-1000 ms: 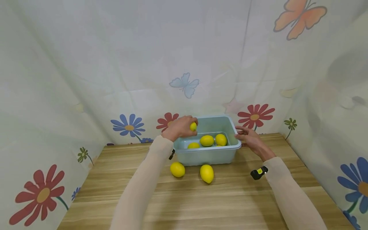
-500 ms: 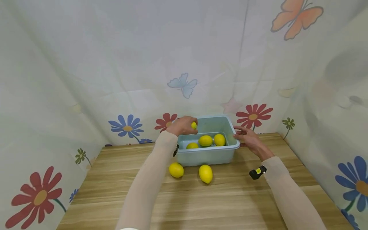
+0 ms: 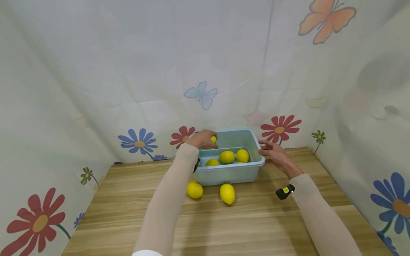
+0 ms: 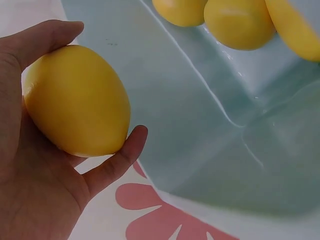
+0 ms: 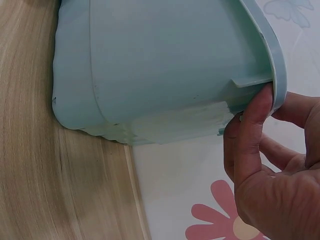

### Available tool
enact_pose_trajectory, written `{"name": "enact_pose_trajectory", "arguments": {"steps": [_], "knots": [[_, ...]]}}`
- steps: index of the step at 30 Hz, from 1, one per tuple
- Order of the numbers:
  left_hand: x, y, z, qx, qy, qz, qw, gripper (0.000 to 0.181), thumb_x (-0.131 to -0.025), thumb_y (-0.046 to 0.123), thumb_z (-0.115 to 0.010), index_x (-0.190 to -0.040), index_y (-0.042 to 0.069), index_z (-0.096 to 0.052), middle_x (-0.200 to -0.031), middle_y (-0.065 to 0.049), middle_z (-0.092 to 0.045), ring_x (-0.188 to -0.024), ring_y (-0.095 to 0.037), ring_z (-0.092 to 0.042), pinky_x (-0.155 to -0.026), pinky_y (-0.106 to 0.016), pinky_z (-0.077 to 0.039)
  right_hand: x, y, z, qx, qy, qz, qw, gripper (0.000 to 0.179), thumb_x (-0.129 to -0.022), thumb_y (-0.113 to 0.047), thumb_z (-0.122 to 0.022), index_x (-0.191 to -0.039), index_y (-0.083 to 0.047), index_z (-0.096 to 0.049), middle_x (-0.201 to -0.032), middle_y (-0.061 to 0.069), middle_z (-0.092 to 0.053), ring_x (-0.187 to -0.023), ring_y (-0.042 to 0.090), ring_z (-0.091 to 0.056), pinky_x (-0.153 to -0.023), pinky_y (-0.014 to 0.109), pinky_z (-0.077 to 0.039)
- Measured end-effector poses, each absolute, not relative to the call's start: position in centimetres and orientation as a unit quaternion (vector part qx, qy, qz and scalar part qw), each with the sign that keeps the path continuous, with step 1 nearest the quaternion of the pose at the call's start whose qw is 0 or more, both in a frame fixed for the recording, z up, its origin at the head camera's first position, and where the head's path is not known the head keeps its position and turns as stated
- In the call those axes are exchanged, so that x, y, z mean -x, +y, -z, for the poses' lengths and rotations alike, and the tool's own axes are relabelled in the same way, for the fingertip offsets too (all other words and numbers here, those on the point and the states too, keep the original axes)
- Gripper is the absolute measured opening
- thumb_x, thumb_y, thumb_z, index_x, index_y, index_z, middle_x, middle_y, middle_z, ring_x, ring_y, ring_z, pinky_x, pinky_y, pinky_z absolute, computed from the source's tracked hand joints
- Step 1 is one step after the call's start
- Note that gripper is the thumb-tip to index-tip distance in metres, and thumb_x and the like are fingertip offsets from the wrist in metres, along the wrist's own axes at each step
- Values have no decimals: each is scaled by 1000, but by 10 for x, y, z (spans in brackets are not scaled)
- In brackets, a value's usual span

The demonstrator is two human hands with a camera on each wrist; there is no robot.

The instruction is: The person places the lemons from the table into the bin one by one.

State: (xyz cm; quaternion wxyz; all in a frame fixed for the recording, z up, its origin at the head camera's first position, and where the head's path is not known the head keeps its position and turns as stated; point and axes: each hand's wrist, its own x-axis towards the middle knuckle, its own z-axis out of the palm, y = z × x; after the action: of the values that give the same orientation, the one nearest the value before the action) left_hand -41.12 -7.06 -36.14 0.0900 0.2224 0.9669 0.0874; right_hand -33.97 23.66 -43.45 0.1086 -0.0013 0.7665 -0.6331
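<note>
A light blue plastic bin (image 3: 229, 176) stands at the back of the table with several lemons inside, one of them a lemon (image 3: 227, 156) near the middle. My left hand (image 3: 204, 139) holds another lemon (image 4: 77, 102) above the bin's left end, thumb on one side and fingers on the other. The bin's floor and its lemons show beyond it in the left wrist view. At the right end, my right hand (image 3: 276, 154) pinches the bin's rim (image 5: 279, 60), with fingers curled under the lip. Two lemons, a left one (image 3: 194, 190) and a right one (image 3: 227, 193), lie in front of the bin.
The wooden table (image 3: 250, 227) runs back to a white curtain (image 3: 153, 71) printed with flowers and butterflies, close behind the bin. Curtain also hangs at both sides. A black wrist camera (image 3: 285, 192) is strapped to the right wrist.
My left forearm has swung slightly right, and the lemon it holds is more covered by the fingers. The whole head view has drifted a little left. My right hand stays on the rim.
</note>
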Motion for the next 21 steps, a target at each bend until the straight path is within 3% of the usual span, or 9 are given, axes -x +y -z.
{"name": "enact_pose_trajectory", "arguments": {"steps": [12, 21], "knots": [[414, -75, 362, -220, 963, -97, 119, 48, -88, 38, -67, -131, 18, -59, -137, -7, -56, -115, -25, -56, -96, -42, -53, 340, 236, 433, 9, 768, 631, 108, 64, -98, -16, -56, -156, -15, -28, -148, 24, -38, -127, 45, -45, -96, 45, -55], [409, -76, 357, -228, 961, -116, 104, 44, -88, 36, -66, -129, 20, -59, -139, -8, -55, -117, -26, -54, -100, -46, -50, 339, 235, 434, -3, 767, 633, 106, 64, -98, -17, -58, -155, -15, -29, -147, 22, -39, -127, 43, -46, -97, 44, -55]]}}
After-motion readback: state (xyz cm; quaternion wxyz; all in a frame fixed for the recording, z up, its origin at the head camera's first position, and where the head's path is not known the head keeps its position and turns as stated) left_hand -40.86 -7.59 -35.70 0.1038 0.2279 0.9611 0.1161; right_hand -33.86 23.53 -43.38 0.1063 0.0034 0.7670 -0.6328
